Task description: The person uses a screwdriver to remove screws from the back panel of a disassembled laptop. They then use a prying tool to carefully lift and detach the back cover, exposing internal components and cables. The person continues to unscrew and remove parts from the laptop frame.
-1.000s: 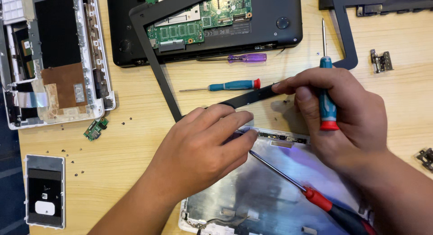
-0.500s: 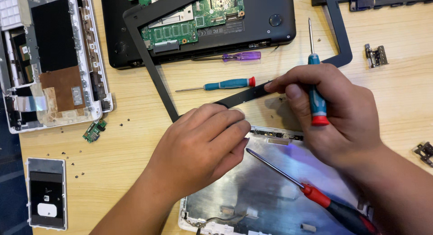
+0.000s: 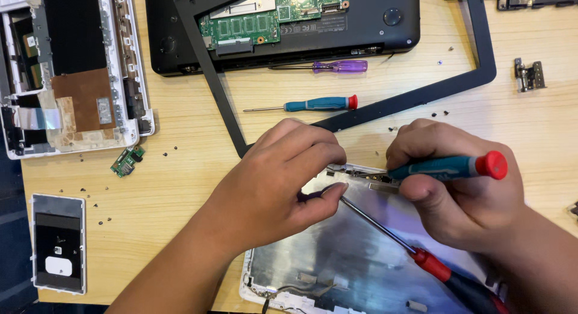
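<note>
Right hand point(image 3: 463, 193) is closed around a teal-handled screwdriver with a red end cap point(image 3: 448, 167), held nearly level, cap toward 3 o'clock, tip end toward 9 o'clock over the metal hinge bracket point(image 3: 367, 177) at the upper edge of the silver laptop lid panel point(image 3: 337, 260); the tip itself is hidden behind the fingers. Left hand point(image 3: 277, 181) is curled, thumb and fingertips pinched together just beside that bracket, on its 9 o'clock side; whether it holds anything between them cannot be told. The lid panel lies at 6 o'clock of the wooden table point(image 3: 180, 187), beneath both hands. A red-handled screwdriver point(image 3: 415, 254) rests across the panel, shaft pointing to 10 o'clock, its tip under the left thumb. At 12 o'clock of the hands lies a black screen bezel frame point(image 3: 415, 97), with a second teal screwdriver point(image 3: 313, 104) and a purple-handled screwdriver point(image 3: 337, 66) inside it. A black laptop base with an exposed green circuit board point(image 3: 271, 25) sits at 12 o'clock, a white opened laptop chassis point(image 3: 72, 73) at 10 o'clock, a loose metal hinge point(image 3: 530, 74) at 2 o'clock
</note>
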